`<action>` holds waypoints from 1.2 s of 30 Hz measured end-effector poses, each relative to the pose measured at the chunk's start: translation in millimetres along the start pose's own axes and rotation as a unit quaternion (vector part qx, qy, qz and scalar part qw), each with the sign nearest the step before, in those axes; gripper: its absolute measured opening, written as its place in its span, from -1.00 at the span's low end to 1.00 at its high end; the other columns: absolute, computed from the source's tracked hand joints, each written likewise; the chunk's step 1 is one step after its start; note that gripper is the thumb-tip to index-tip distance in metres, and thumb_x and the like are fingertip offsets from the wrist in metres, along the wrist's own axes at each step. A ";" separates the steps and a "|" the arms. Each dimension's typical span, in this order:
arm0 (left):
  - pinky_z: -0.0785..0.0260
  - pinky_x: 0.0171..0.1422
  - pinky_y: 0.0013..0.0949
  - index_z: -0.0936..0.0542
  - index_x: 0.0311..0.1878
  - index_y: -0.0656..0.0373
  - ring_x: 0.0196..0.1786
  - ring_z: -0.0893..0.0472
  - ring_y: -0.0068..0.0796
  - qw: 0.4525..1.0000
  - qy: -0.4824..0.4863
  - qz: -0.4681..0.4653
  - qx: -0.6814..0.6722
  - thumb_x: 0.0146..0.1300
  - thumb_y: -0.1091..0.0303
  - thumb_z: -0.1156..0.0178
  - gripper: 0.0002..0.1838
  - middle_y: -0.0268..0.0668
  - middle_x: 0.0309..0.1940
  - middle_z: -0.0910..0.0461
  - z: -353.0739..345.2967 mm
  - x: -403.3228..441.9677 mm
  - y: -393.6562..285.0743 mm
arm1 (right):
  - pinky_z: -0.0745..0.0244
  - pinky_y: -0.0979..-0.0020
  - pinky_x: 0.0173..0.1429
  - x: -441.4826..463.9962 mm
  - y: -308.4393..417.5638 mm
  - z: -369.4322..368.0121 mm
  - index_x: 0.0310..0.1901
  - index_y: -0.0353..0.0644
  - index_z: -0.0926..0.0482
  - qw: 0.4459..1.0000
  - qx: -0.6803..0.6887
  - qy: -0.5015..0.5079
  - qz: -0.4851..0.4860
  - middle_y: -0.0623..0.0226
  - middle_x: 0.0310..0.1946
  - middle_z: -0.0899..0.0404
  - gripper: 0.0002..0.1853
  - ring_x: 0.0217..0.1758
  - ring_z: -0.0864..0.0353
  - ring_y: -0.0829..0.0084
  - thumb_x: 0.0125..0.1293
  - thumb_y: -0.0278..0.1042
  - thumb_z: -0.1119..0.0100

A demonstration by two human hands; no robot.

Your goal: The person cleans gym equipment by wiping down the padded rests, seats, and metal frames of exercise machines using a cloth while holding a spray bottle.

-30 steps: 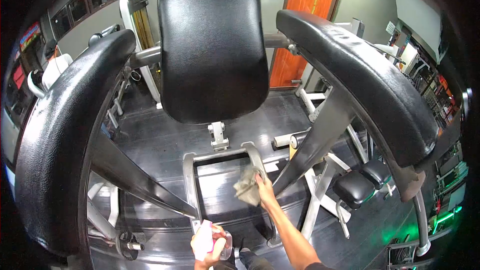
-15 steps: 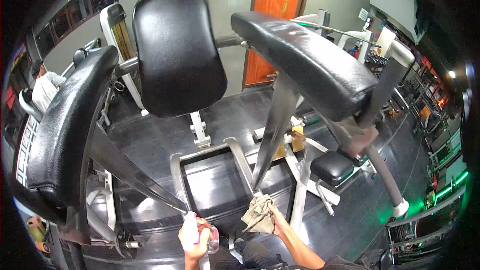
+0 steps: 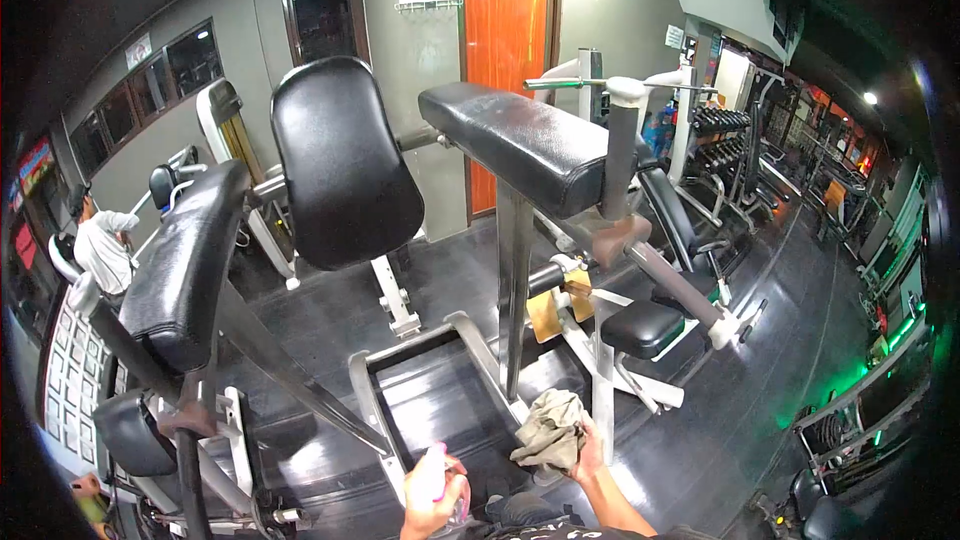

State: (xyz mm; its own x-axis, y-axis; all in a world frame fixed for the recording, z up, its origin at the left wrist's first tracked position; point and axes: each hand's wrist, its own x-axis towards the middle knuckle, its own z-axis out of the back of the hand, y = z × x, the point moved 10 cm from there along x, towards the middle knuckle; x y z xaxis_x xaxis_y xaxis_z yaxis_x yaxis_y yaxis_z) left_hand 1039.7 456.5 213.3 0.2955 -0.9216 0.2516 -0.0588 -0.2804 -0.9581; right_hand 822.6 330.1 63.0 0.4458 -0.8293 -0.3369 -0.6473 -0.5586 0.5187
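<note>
My left hand (image 3: pixel 428 512) is closed around a spray bottle (image 3: pixel 434 470) with a white and pink top, low in the middle of the view. Most of the clear bottle body is hidden by my fingers. In my right hand (image 3: pixel 592 455) is a crumpled grey-green cloth (image 3: pixel 550 430), hanging loosely beside a metal upright. In front of me stands an exercise machine with a black padded backrest (image 3: pixel 345 160), a right arm pad (image 3: pixel 525 140) and a left arm pad (image 3: pixel 190 260). Both hands are below these pads and apart from them.
A silver floor frame (image 3: pixel 470 340) lies just ahead of my hands. To the right are a low black seat (image 3: pixel 642 328) and a grey handle bar (image 3: pixel 680 295). A dumbbell rack (image 3: pixel 722 140) stands farther back. Another person (image 3: pixel 103 250) in a light top is at the far left.
The view has tilted up and moved back, so the pads appear smaller and more of the room shows. Both hands still hold the bottle and the cloth, now slightly farther right in view.
</note>
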 end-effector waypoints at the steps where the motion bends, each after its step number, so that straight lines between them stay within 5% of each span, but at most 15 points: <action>1: -0.49 -0.36 -0.44 -0.41 0.03 0.40 -0.46 -0.61 -0.47 1.000 0.002 0.005 0.016 0.24 0.52 -0.17 -0.68 -0.16 -0.37 -0.57 2.7 -9.5 4.7 | -0.37 -0.03 0.26 -4.0 -2.5 -1.1 0.23 -0.14 -0.39 1.000 0.001 0.003 0.004 0.10 0.18 -0.46 -0.31 0.19 -0.48 0.05 0.28 0.27 0.09; 5: -0.49 -0.37 -0.42 -0.38 0.11 0.42 -0.48 -0.60 -0.47 0.990 0.020 -0.076 0.114 0.23 0.55 -0.16 -0.61 -0.16 -0.38 -0.56 8.1 -46.3 -16.8 | -0.32 -0.04 0.30 -33.1 -14.0 -16.8 0.27 -0.20 -0.34 0.996 0.072 0.039 -0.029 0.05 0.21 -0.42 -0.27 0.22 -0.45 0.02 0.30 0.28 0.17; 7: -0.48 -0.38 -0.42 -0.37 0.12 0.42 -0.49 -0.59 -0.47 0.998 -0.014 -0.030 0.055 0.23 0.54 -0.16 -0.60 -0.14 -0.37 -0.56 14.5 -67.3 -8.0 | -0.28 0.00 0.35 -54.7 -23.9 -35.2 0.30 -0.27 -0.28 0.989 0.094 0.076 -0.084 0.00 0.25 -0.38 -0.27 0.26 -0.41 0.01 0.35 0.23 0.23; 11: -0.46 -0.41 -0.42 -0.35 0.11 0.41 -0.52 -0.58 -0.47 0.999 -0.029 0.005 0.020 0.22 0.56 -0.15 -0.61 -0.10 -0.35 -0.54 17.6 -96.6 14.0 | -0.35 0.05 0.31 -78.1 -36.8 17.1 0.20 -0.23 -0.41 0.996 0.014 -0.068 -0.047 0.08 0.11 -0.52 -0.40 0.17 -0.51 0.11 0.35 0.10 0.19; 18: -0.46 -0.34 -0.50 -0.44 -0.06 0.40 -0.49 -0.60 -0.55 0.999 0.019 0.045 -0.013 0.17 0.58 -0.18 -0.73 -0.17 -0.35 -0.58 -14.9 -106.8 -1.5 | -0.39 0.06 0.28 -130.6 -54.7 58.6 0.16 -0.23 -0.45 0.991 0.054 -0.115 -0.052 0.15 0.09 -0.55 -0.47 0.12 -0.55 0.15 0.34 -0.01 0.19; 23: -0.45 -0.36 -0.51 -0.44 -0.11 0.40 -0.50 -0.59 -0.56 0.996 0.081 0.031 -0.009 0.20 0.53 -0.20 -0.77 -0.19 -0.38 -0.57 -49.0 -104.8 -7.5 | -0.39 0.09 0.29 -156.1 -32.0 66.5 0.18 -0.23 -0.43 0.993 0.080 -0.091 -0.003 0.16 0.11 -0.53 -0.46 0.14 -0.54 0.18 0.38 0.00 0.24; 25: -0.43 -0.41 -0.42 -0.36 0.00 0.44 -0.54 -0.56 -0.52 0.995 0.096 0.022 -0.022 0.27 0.36 -0.21 -0.62 -0.09 -0.16 -0.49 -65.5 -102.8 -9.9 | -0.41 0.14 0.27 -166.5 -12.4 63.2 0.19 -0.24 -0.41 0.990 0.079 -0.111 0.041 0.18 0.08 -0.54 -0.48 0.13 -0.55 0.23 0.44 -0.02 0.29; 28: -0.43 -0.40 -0.42 -0.35 -0.02 0.45 -0.54 -0.56 -0.54 0.994 0.107 -0.006 -0.014 0.27 0.32 -0.21 -0.60 -0.07 -0.10 -0.46 -88.3 -104.5 -5.1 | -0.49 0.17 0.18 -174.1 4.6 88.3 0.15 -0.21 -0.43 0.985 0.097 -0.105 0.092 0.23 0.00 -0.59 -0.52 0.02 -0.60 0.27 0.46 -0.01 0.27; 33: -0.42 -0.38 -0.44 -0.33 0.01 0.43 -0.52 -0.54 -0.56 0.990 0.142 -0.003 0.012 0.26 0.29 -0.23 -0.56 -0.14 -0.17 -0.45 -151.9 -104.1 -17.5 | -0.50 0.22 0.16 -203.7 44.2 112.6 0.13 -0.21 -0.43 0.980 0.121 -0.084 0.131 0.24 -0.05 -0.59 -0.53 -0.01 -0.61 0.30 0.45 -0.03 0.25; 36: -0.40 -0.35 -0.45 -0.29 0.07 0.42 -0.51 -0.51 -0.55 0.977 0.199 -0.041 -0.060 0.23 0.28 -0.25 -0.49 -0.18 -0.23 -0.43 -185.2 -111.3 6.8 | -0.41 0.14 0.27 -227.7 65.0 139.4 0.20 -0.17 -0.40 0.979 0.133 -0.050 0.146 0.20 0.08 -0.54 -0.48 0.13 -0.54 0.23 0.43 0.03 0.27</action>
State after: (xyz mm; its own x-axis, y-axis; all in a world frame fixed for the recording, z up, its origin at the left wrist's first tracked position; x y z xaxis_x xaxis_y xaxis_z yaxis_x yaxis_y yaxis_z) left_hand 829.8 507.5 204.2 -0.0891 -0.9193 0.3833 -0.1690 -0.3653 -0.9154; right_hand 592.8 480.8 63.9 0.1628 -0.9439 -0.2874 -0.8826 -0.2695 0.3852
